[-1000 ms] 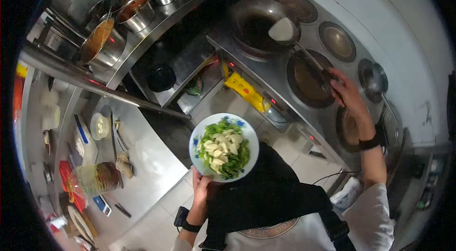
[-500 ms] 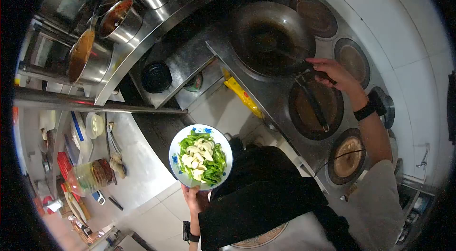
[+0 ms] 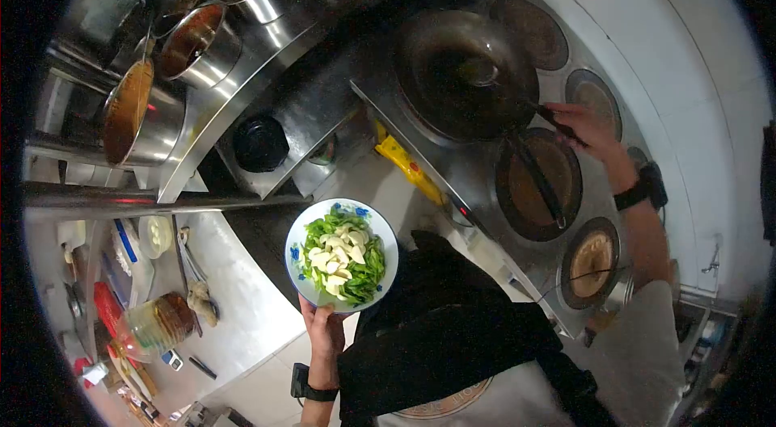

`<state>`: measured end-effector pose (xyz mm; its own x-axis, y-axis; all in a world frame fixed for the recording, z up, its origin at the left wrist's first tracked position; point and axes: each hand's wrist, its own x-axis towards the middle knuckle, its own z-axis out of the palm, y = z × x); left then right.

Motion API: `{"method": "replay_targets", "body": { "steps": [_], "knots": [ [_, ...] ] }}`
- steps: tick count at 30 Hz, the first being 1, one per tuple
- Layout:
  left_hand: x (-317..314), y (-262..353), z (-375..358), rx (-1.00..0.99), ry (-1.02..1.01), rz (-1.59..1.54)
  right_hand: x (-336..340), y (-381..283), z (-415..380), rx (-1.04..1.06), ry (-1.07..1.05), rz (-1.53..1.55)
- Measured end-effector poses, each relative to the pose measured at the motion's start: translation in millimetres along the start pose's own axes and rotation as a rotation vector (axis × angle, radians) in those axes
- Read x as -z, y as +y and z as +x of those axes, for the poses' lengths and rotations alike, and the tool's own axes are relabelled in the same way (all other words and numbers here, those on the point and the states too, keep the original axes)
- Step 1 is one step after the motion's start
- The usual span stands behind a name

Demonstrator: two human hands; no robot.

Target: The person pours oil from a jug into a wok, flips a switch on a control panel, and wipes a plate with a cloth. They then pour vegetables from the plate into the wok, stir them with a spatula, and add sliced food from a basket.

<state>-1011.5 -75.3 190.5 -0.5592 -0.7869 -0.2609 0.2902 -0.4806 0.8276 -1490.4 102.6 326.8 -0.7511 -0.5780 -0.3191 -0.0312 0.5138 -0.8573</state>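
My left hand [image 3: 325, 328] grips the near rim of a white bowl [image 3: 296, 253] with blue flowers. Sliced green peppers [image 3: 370, 269] fill it, topped with pale slices [image 3: 335, 256], maybe garlic. My right hand [image 3: 588, 130] is closed round the dark handle of a ladle [image 3: 558, 120], whose round head lies inside the wok. The dark wok [image 3: 424, 47] sits on the stove, with a little liquid in its bottom that I cannot make out well. Its own black handle [image 3: 540, 180] points toward me, below my right hand.
Round burner covers [image 3: 594, 261] line the stove around the wok. Steel pots [image 3: 166, 132] of sauce stand on the shelf at upper left. A white counter [image 3: 242, 273] holds a plastic jug [image 3: 158, 326] and utensils. A yellow packet [image 3: 408, 168] lies beside the stove edge.
The ladle's head has shifted right and up within the wok, and my right hand has dropped slightly. The bowl in my left hand has risen a little.
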Motion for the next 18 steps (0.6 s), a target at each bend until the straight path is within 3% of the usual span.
{"method": "replay_targets", "body": {
  "steps": [7, 9, 13, 15, 16, 18],
  "knots": [
    [-18.3, 11.1, -12.1, -0.036, 0.067, -0.026, -6.0, -5.8, -11.3, 0.041, -0.248, 0.037],
    [-9.0, 14.4, -14.2, -0.023, 0.038, -0.005, 19.7, 13.1, -27.5, 0.121, -0.368, -0.09],
    [-5.0, 27.5, -29.7, -0.055, 0.008, -0.019, 45.4, 25.5, -98.0, 0.281, -0.326, -0.326],
    [-7.0, 29.6, -32.3, -0.078, -0.004, -0.053, 49.5, 32.4, -107.1, -0.025, -0.265, -0.128],
    [-6.7, 28.4, -33.8, -0.077, -0.006, -0.042, 45.9, 44.7, -102.7, -0.027, -0.265, -0.116],
    [-11.3, 29.2, -38.1, -0.081, 0.002, -0.044, 36.8, 65.3, -89.5, 0.872, -0.078, -0.719]
  ]
}}
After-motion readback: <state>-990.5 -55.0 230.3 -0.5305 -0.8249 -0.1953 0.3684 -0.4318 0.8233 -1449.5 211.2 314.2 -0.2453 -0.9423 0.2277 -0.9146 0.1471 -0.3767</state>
